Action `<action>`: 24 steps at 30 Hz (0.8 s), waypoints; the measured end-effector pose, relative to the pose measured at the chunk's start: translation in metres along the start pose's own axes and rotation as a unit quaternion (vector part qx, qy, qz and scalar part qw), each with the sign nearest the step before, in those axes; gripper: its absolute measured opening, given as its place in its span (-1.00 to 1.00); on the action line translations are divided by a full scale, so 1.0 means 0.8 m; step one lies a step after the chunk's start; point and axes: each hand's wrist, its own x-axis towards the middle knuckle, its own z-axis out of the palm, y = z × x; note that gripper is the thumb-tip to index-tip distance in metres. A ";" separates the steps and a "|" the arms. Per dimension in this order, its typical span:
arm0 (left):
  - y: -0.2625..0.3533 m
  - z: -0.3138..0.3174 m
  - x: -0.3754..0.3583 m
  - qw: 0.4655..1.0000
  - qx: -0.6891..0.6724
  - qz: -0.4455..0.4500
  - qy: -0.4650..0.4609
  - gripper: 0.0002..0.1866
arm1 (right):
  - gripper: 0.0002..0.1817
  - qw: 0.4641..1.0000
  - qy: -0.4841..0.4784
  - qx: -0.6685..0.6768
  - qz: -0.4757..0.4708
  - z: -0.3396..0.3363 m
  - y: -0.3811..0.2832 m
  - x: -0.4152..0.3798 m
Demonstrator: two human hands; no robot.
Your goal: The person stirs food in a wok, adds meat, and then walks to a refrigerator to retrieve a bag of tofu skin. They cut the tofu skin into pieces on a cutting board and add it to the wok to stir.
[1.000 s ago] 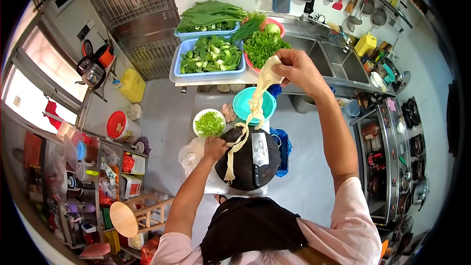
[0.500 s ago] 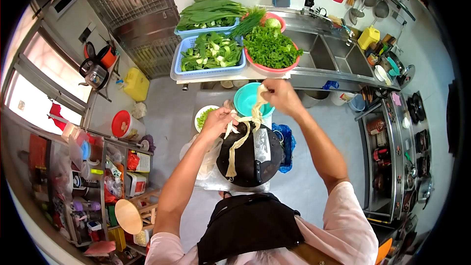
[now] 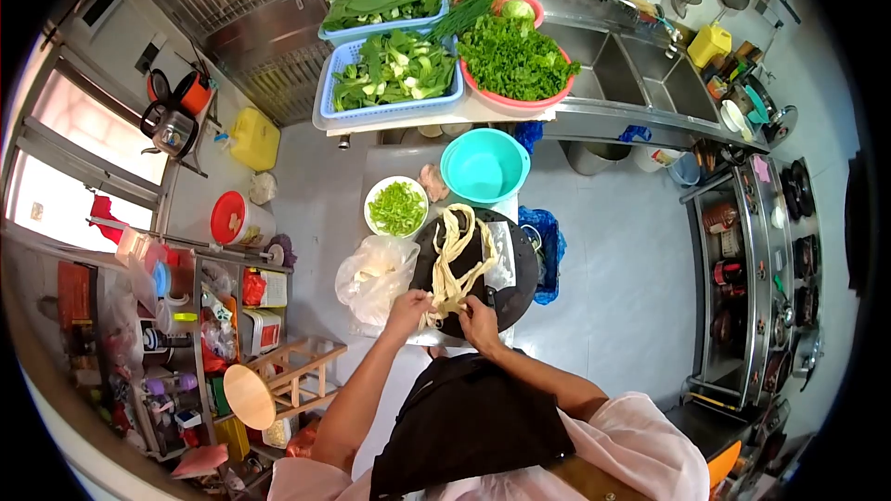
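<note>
A long, pale cream, ribbon-like food strip (image 3: pixel 451 241) lies in loops over a round dark chopping board (image 3: pixel 522 283). At the near edge of the board, my left hand (image 3: pixel 408 314) pinches one part of the strip. Close beside it, my right hand (image 3: pixel 479 323) grips another part, with a flattened piece stretched between the two. A cleaver (image 3: pixel 501 255) rests on the board's right side, its dark handle pointing towards me near my right hand. Left of the board sits a clear plastic bag (image 3: pixel 376 274) with pale contents.
Beyond the board stand a turquoise basin (image 3: pixel 484 167), a white bowl of chopped greens (image 3: pixel 397 209) and a pinkish lump (image 3: pixel 432 182). Blue baskets (image 3: pixel 394 113) and a red basin (image 3: pixel 520 107) of leafy vegetables sit by the sink (image 3: pixel 603 70). A wooden stool (image 3: pixel 251 397) stands left.
Both hands have come down and towards me, the right one from high beyond the board. The strip, hanging between them before, now lies looped on the board with its near part held.
</note>
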 end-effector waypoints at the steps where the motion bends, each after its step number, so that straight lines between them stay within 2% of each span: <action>1: -0.015 0.005 -0.005 1.000 0.001 -0.022 0.005 -0.76 | -0.75 0.999 -0.001 -0.002 0.049 0.006 0.008 -0.005; 2: -0.026 0.011 -0.010 1.000 -0.002 -0.028 0.006 -0.74 | -0.74 0.995 -0.003 -0.005 0.097 0.011 0.017 -0.010; 5: -0.058 0.028 -0.018 0.999 -0.018 -0.036 0.013 -0.66 | -0.65 0.994 -0.020 0.018 0.108 0.015 0.018 -0.018; 6: -0.051 0.035 -0.025 0.992 -0.079 -0.101 0.016 -0.62 | -0.63 0.991 -0.043 0.034 0.123 0.015 0.013 -0.019; 7: -0.043 0.041 -0.030 0.976 -0.139 -0.164 0.019 -0.58 | -0.57 0.989 -0.093 0.032 0.109 0.016 0.012 -0.023; 8: -0.047 0.044 -0.027 0.976 -0.140 -0.164 0.019 -0.58 | -0.53 0.971 -0.202 0.080 0.102 0.005 -0.003 -0.022; 10: -0.055 0.047 -0.021 0.976 -0.150 -0.158 0.015 -0.74 | -0.58 0.955 -0.296 0.004 0.000 -0.001 -0.002 -0.018; 11: -0.067 0.053 -0.018 0.974 -0.172 -0.132 0.071 -0.73 | -0.62 0.959 -0.277 0.058 0.034 -0.002 0.015 -0.005; 12: -0.055 0.053 -0.021 0.973 -0.174 -0.130 0.073 -0.73 | -0.67 0.958 -0.257 0.112 0.065 -0.012 0.010 0.017; 13: -0.045 0.053 -0.026 0.983 -0.126 -0.095 0.094 -0.73 | -0.77 0.987 -0.124 0.031 0.095 -0.026 0.007 0.031; 14: -0.029 0.054 -0.036 0.989 -0.076 -0.063 0.114 -0.73 | -0.81 0.973 -0.083 0.081 0.199 -0.037 0.011 0.055; 15: -0.013 0.052 -0.043 0.992 -0.063 -0.041 0.105 -0.68 | -0.82 0.988 0.038 -0.132 0.066 -0.030 0.037 0.074; 17: 0.006 0.048 -0.051 0.994 -0.037 -0.021 0.100 -0.70 | -0.84 0.977 0.016 -0.209 -0.033 -0.045 0.035 0.102; 18: 0.007 0.045 -0.053 0.995 -0.012 0.001 0.094 -0.73 | -0.84 0.978 0.013 -0.206 -0.034 -0.044 0.034 0.113; 19: -0.004 0.041 -0.048 0.992 0.045 0.021 0.113 -0.73 | -0.83 0.960 -0.030 -0.262 -0.099 -0.043 0.033 0.123; 20: -0.002 0.040 -0.050 0.992 0.045 0.020 0.116 -0.73 | -0.82 0.932 -0.072 -0.316 -0.164 -0.040 0.036 0.131; 21: 0.001 0.039 -0.050 0.989 0.083 0.024 0.124 -0.72 | -0.82 0.909 -0.090 -0.357 -0.198 -0.034 0.038 0.137; 22: 0.004 0.038 -0.050 0.983 0.122 0.030 0.132 -0.71 | -0.82 0.909 -0.090 -0.355 -0.199 -0.031 0.040 0.145; 24: 0.003 0.040 -0.054 0.976 0.158 0.038 0.146 -0.70 | -0.80 0.860 -0.147 -0.441 -0.209 -0.024 0.049 0.160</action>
